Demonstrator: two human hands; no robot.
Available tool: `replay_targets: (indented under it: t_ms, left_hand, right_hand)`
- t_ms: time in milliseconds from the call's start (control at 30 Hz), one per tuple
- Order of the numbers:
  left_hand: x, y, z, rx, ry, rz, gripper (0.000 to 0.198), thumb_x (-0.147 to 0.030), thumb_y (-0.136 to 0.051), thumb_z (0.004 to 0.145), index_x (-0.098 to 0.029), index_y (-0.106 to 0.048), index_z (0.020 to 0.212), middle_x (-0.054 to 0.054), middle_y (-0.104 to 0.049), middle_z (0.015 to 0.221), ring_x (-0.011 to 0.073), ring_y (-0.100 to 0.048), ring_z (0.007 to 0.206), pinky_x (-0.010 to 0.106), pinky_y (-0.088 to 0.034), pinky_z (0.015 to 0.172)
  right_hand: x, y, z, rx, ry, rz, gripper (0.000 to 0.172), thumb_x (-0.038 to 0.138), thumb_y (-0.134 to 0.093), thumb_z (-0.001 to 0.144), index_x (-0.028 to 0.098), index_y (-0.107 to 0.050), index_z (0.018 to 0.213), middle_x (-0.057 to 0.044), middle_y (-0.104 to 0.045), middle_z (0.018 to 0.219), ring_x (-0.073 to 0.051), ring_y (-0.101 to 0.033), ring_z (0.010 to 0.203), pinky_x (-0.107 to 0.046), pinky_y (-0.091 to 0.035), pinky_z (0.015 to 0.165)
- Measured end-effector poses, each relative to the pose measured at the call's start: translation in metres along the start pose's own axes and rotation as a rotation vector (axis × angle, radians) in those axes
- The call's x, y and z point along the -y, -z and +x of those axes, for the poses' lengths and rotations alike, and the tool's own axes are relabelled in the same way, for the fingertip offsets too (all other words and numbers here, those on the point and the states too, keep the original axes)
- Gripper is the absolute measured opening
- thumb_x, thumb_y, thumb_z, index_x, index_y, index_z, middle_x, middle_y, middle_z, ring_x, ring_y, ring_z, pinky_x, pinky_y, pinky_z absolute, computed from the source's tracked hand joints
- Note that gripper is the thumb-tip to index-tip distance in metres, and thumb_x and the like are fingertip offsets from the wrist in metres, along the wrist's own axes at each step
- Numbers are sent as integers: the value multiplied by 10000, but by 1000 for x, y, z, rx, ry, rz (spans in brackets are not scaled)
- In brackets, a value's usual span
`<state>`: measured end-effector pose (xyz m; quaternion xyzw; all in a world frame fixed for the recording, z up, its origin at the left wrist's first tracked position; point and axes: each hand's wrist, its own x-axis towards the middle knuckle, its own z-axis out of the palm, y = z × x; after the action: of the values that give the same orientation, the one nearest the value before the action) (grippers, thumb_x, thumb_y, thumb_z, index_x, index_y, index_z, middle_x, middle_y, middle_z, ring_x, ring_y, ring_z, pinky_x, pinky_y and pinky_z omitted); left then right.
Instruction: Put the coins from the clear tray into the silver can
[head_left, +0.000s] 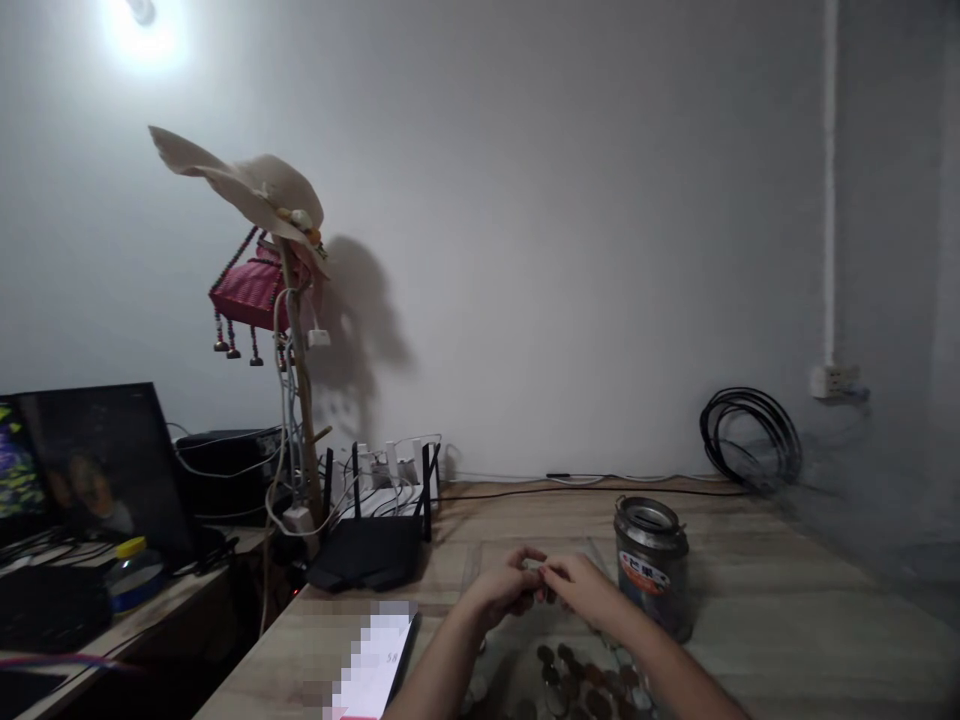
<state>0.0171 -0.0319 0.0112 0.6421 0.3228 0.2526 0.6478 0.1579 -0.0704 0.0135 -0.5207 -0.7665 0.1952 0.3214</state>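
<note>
My left hand and my right hand meet above the table, fingertips touching. The left fingers are curled, with thumb and forefinger bent towards the right hand. A pinch closes my right hand's fingers at the same spot. Whatever sits between the fingertips is too small and dim to name. Below and nearer to me, several coins lie scattered between my forearms, some dark and some silvery. To the right of my right hand stands a jar with a metal rim and a red and white label.
A phone lies left of my left forearm. Behind it sits a black router with upright antennas and tangled cables. A coiled black cable leans at the wall. A wooden post carries a hat and a pink bag.
</note>
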Motion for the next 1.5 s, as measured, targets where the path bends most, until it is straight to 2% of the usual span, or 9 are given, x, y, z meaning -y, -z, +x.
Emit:
replay_targets:
  t_ms: [100, 167, 400, 533, 700, 900, 1333, 1433, 1500]
  left_hand:
    - [-3, -3, -2, 79, 12, -45, 423, -384, -554, 623, -168, -432, 966, -71, -453, 528, 4, -303, 352, 165, -128, 403]
    - [-4, -4, -3, 104, 50, -68, 355, -385, -501, 663, -167, -447, 936, -59, -457, 528, 15, -328, 356, 168, -133, 401]
    - [-2, -1, 3, 50, 71, -158, 284, -137, -422, 583, -129, -452, 865, -2, -524, 601, 38, -391, 369, 183, -183, 396]
    - [0, 1, 5, 48, 64, -202, 342, -116, -435, 542, -126, -420, 883, 39, -572, 696, 66, -474, 427, 188, -245, 419]
    - [1, 1, 4, 66, 65, -190, 406, -189, -520, 543, -143, -390, 925, 49, -590, 751, 72, -508, 465, 176, -256, 427]
    - [1, 1, 5, 71, 66, -163, 367, -198, -505, 554, -145, -408, 904, 41, -590, 762, 69, -507, 455, 177, -260, 416]
    - [1, 3, 5, 75, 66, -148, 385, -210, -511, 564, -143, -402, 926, 50, -593, 776, 66, -506, 460, 175, -266, 418]
    - [1, 2, 5, 71, 60, -144, 367, -196, -497, 558, -138, -407, 909, 53, -595, 766, 70, -508, 455, 178, -264, 413]
    - [0, 1, 4, 70, 51, -150, 377, -194, -500, 562, -134, -405, 922, 54, -596, 759, 72, -511, 456, 179, -264, 416]
  right_hand:
    - [0, 12, 0, -33, -19, 53, 255, 295, -446, 705, 134, -627, 626, -2, -593, 548, -101, -471, 501, -204, -316, 468]
    - [1, 22, -1, -138, -16, 20, 213, 280, -479, 683, 141, -631, 631, -13, -611, 580, -124, -502, 549, -218, -345, 501]
    - [-1, 64, -14, -807, 154, -330, 237, 304, -424, 761, 180, -624, 794, -53, -625, 811, -166, -524, 787, -283, -382, 718]
    - [-10, 86, -24, -1027, 90, -508, 222, 300, -451, 750, 184, -624, 826, -43, -629, 826, -171, -497, 811, -285, -365, 742]
    - [-27, 101, -28, -998, -82, -633, 191, 300, -482, 702, 200, -643, 722, -31, -637, 748, -188, -483, 760, -298, -353, 703]
    - [-40, 103, -23, -880, -201, -537, 223, 344, -465, 679, 207, -642, 661, -32, -619, 780, -181, -491, 761, -288, -348, 686]
    - [-30, 101, -27, -858, -445, -586, 222, 360, -458, 659, 257, -652, 682, -36, -579, 937, -246, -445, 868, -368, -324, 674]
    - [-27, 102, -28, -888, -433, -601, 235, 365, -466, 663, 254, -653, 751, -49, -569, 964, -255, -444, 874, -400, -326, 699]
    - [-21, 100, -27, -980, -304, -617, 260, 331, -459, 684, 232, -636, 847, -64, -557, 982, -242, -445, 892, -403, -326, 745]
